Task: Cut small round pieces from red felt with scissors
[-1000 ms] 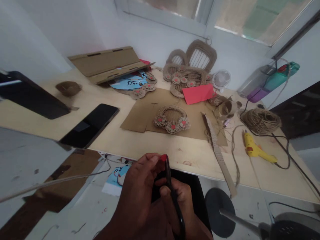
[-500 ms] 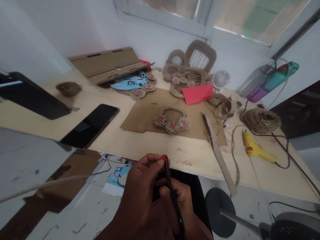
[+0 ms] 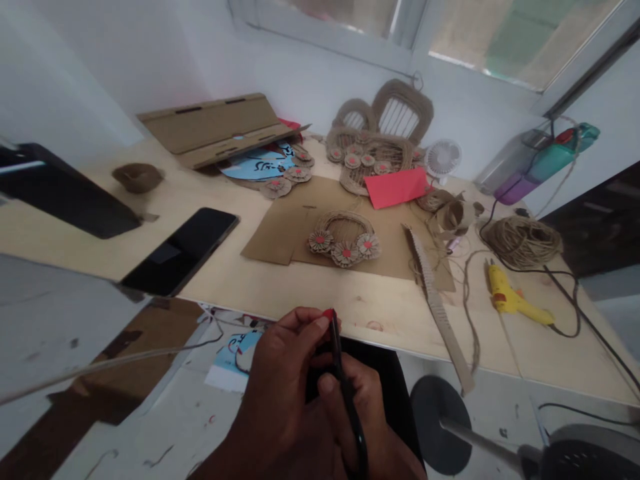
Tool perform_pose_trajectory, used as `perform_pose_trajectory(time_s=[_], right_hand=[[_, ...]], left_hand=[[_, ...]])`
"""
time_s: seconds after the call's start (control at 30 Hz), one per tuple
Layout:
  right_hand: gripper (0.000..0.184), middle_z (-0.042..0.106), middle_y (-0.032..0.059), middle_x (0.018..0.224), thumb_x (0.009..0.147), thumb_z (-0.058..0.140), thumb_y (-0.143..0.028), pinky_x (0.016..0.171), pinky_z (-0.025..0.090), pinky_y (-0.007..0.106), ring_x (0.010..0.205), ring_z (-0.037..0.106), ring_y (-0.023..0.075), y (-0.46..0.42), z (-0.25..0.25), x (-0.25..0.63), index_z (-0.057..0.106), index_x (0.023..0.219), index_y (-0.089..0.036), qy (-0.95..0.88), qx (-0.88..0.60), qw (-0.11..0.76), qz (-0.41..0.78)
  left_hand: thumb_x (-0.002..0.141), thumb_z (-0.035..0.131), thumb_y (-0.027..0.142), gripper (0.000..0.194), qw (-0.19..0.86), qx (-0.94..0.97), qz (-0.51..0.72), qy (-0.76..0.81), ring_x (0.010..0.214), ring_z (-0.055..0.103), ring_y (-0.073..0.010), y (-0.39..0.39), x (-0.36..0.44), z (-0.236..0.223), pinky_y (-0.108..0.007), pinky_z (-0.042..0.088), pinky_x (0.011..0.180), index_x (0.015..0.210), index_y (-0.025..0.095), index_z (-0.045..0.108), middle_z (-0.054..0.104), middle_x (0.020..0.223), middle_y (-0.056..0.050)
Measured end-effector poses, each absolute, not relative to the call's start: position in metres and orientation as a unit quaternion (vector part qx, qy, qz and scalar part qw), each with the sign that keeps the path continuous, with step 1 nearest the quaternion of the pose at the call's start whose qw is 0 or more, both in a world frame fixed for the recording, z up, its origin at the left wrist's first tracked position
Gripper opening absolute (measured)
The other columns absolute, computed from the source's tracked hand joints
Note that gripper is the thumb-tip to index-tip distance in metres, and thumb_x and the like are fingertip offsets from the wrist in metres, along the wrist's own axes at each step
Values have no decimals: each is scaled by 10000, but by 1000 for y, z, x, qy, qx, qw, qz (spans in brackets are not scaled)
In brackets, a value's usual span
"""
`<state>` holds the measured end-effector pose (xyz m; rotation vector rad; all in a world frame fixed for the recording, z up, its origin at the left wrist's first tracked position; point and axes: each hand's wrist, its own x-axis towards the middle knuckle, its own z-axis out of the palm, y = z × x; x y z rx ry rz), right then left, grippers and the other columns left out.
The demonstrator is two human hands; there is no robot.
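Just off the table's front edge, my left hand (image 3: pixel 285 367) pinches a small piece of red paper (image 3: pixel 327 313) between thumb and fingertips. My right hand (image 3: pixel 363 393) is closed around black scissors (image 3: pixel 345 380), their tip against the red paper. The lower handle is partly hidden by the fingers. Beyond both hands, a round twine-wrapped wreath (image 3: pixel 345 237) with pleated, red-centred flowers lies on a flat cardboard sheet (image 3: pixel 275 233). A larger sheet of red paper (image 3: pixel 395 188) leans behind it.
A phone (image 3: pixel 183 252) lies to the left, near a dark upright device (image 3: pixel 65 190). On the right are a corrugated cardboard strip (image 3: pixel 440 313), a yellow glue gun (image 3: pixel 515 297) with its cord, and a twine ball (image 3: pixel 525 240). A small fan (image 3: pixel 443 158) stands at the back.
Almost nothing differs. The scissors' handle has shifted slightly in my right hand, while the red paper stays in my left fingertips.
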<state>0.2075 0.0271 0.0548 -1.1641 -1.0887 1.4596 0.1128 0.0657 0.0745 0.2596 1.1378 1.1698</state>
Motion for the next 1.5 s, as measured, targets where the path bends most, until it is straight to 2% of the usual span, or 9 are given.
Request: perform_pose_trajectory(time_s=[0.13, 0.4, 0.6, 0.73, 0.87, 1.17, 1.27, 1.5], right_hand=[[530, 706, 88, 810, 776, 589, -669, 613, 515, 310, 743, 631, 233, 23, 44, 206, 747, 931, -187, -437, -483, 477, 590], [562, 691, 102, 813, 811, 565, -648, 657, 522, 318, 745, 630, 223, 29, 63, 209, 720, 997, -141, -455, -466, 454, 608], [462, 697, 74, 778, 846, 564, -586, 683, 531, 313, 794, 644, 232, 26, 56, 209, 753, 972, -184, -451, -459, 483, 594], [471, 665, 62, 713, 844, 554, -598, 678, 517, 322, 722, 623, 224, 31, 60, 209, 760, 916, -180, -452, -460, 465, 607], [506, 609, 40, 650, 818, 558, -629, 598, 481, 283, 619, 557, 182, 34, 56, 210, 733, 787, -155, -465, -482, 456, 587], [369, 601, 16, 628, 791, 631, -516, 535, 434, 233, 602, 533, 162, 28, 41, 211, 675, 683, -166, -456, -519, 441, 573], [350, 594, 13, 629, 789, 636, -495, 559, 442, 242, 599, 529, 158, 29, 46, 211, 668, 677, -166, -450, -521, 440, 577], [311, 622, 52, 703, 840, 577, -452, 591, 463, 279, 668, 566, 190, 32, 62, 220, 677, 764, -168, -510, -510, 403, 563]], left_hand=[[675, 739, 241, 142, 676, 121, 515, 513, 505, 523, -90, 66, 113, 75, -178, 402, 469, 684, 176, 613, 635, 603, 6], [657, 739, 232, 145, 672, 124, 523, 510, 521, 549, -103, 67, 112, 79, -183, 414, 478, 663, 175, 606, 641, 603, 2], [653, 741, 225, 149, 675, 117, 519, 511, 513, 530, -88, 67, 113, 81, -172, 403, 479, 649, 172, 602, 632, 588, 11], [652, 742, 224, 147, 676, 112, 511, 520, 520, 525, -90, 68, 114, 84, -170, 394, 471, 653, 173, 604, 629, 587, 11], [649, 741, 220, 135, 674, 117, 513, 518, 533, 537, -100, 69, 112, 84, -180, 403, 470, 645, 172, 614, 648, 611, 2], [663, 733, 210, 114, 666, 143, 509, 527, 625, 613, -137, 69, 107, 79, -203, 448, 527, 631, 184, 627, 675, 636, 0], [667, 729, 206, 100, 670, 145, 517, 513, 646, 624, -134, 70, 105, 76, -196, 454, 560, 635, 190, 636, 685, 643, -5], [695, 710, 201, 91, 677, 197, 488, 514, 662, 630, -136, 70, 99, 76, -220, 477, 636, 634, 185, 645, 696, 673, -7]])
